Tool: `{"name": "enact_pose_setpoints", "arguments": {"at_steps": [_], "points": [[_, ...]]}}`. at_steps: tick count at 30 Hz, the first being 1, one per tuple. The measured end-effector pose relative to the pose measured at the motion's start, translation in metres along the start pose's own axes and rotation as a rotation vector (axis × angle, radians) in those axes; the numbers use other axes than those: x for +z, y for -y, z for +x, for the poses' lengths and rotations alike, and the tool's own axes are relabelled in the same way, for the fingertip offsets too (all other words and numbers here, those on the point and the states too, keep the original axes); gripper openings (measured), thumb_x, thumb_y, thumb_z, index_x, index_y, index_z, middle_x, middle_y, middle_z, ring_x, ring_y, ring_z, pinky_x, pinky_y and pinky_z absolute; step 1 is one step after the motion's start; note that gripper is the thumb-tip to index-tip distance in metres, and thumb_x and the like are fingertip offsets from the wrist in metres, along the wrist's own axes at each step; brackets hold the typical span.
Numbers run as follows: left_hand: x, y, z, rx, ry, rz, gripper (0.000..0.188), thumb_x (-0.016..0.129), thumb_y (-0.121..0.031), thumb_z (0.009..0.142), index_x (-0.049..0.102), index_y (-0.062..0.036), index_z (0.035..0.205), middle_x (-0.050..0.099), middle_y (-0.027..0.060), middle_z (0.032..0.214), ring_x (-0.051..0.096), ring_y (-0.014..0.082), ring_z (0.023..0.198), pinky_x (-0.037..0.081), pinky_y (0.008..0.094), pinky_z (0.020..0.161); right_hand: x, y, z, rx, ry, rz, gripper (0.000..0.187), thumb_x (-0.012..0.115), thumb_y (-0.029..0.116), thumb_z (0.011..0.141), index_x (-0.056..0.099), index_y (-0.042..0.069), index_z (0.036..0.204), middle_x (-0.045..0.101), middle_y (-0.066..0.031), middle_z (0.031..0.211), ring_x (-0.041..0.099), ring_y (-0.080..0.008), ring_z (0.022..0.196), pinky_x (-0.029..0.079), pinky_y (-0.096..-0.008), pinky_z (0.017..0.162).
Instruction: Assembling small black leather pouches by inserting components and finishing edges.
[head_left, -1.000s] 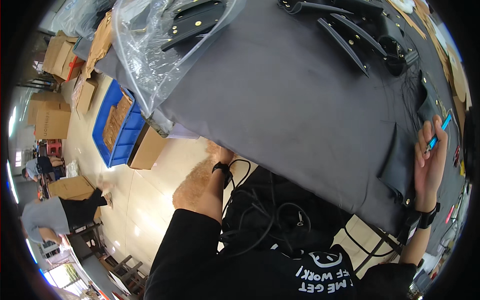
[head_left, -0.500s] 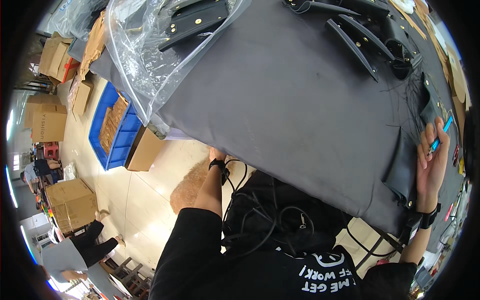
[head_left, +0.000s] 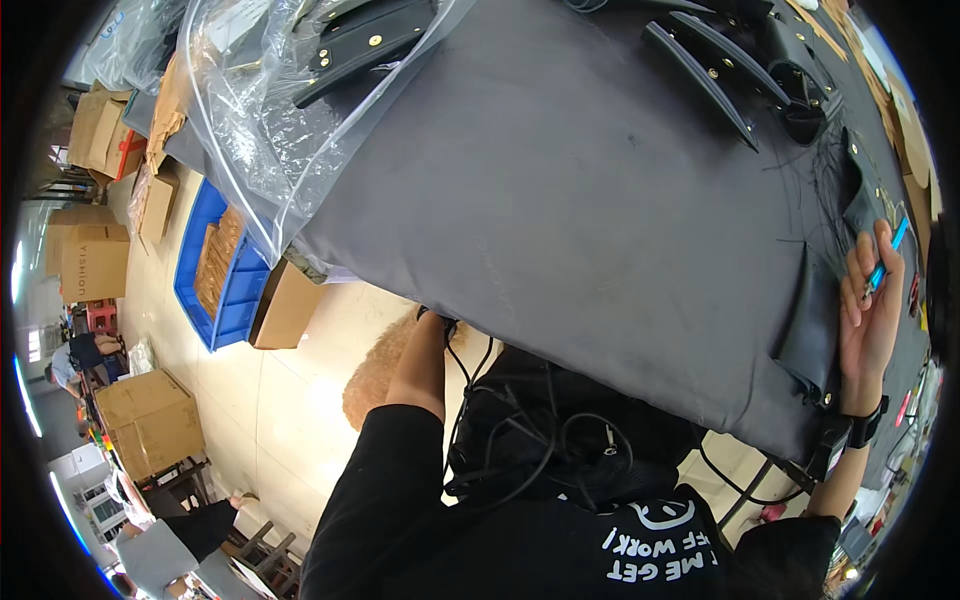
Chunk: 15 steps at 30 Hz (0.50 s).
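My right hand rests at the right of the dark grey covered table, its fingers curled round a slim, bright blue pen-like tool. Its exact kind is too small to make out. Beside that hand lies a folded black leather piece with a gold snap near its lower end. Another black leather piece with snaps sits just beyond the fingers, near loose dark threads. My left forearm reaches up to the table's near edge, and the hand is hidden beneath it.
Several black leather pieces with gold snaps lie at the far right. A clear plastic bag at the far left holds more. On the floor are a blue crate, cartons and a curly tan dog-like shape. Black cables hang before me.
My left hand has slipped farther under the table edge, so hand and wristband are now mostly covered. My right hand keeps the blue tool. The view has shifted slightly; a person at lower left moved.
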<state>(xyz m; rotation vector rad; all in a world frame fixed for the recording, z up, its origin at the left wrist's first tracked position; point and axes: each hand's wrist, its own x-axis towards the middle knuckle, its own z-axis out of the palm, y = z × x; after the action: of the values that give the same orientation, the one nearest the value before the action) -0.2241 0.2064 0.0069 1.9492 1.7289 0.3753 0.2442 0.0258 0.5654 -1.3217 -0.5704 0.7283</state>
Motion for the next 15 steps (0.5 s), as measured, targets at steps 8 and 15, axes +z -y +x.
{"name": "enact_pose_setpoints", "arguments": {"at_steps": [8, 15], "points": [[-0.009, -0.008, -0.003, -0.049, 0.043, 0.006, 0.050, 0.062, -0.023, 0.084, 0.039, -0.0015, 0.123, 0.063, 0.0142, 0.099, 0.060, 0.0280, 0.089, 0.045, 0.0358, 0.082, 0.001, 0.001, -0.001, 0.001, -0.024, -0.022, 0.019, 0.043, 0.021, 0.099, 0.042, 0.005, 0.109, 0.038, 0.0021, 0.072, 0.032, 0.0005, 0.047, 0.032, -0.0116, 0.036], [-0.020, -0.011, -0.003, -0.084, 0.070, 0.001, 0.046, 0.062, -0.024, 0.084, 0.043, -0.0016, 0.119, 0.063, 0.0145, 0.098, 0.060, 0.0284, 0.087, 0.045, 0.0361, 0.080, -0.004, 0.001, 0.001, -0.011, 0.007, -0.012, 0.020, 0.043, 0.021, 0.099, 0.042, 0.004, 0.110, 0.038, 0.0018, 0.073, 0.032, 0.0006, 0.048, 0.034, -0.0114, 0.037]]}}
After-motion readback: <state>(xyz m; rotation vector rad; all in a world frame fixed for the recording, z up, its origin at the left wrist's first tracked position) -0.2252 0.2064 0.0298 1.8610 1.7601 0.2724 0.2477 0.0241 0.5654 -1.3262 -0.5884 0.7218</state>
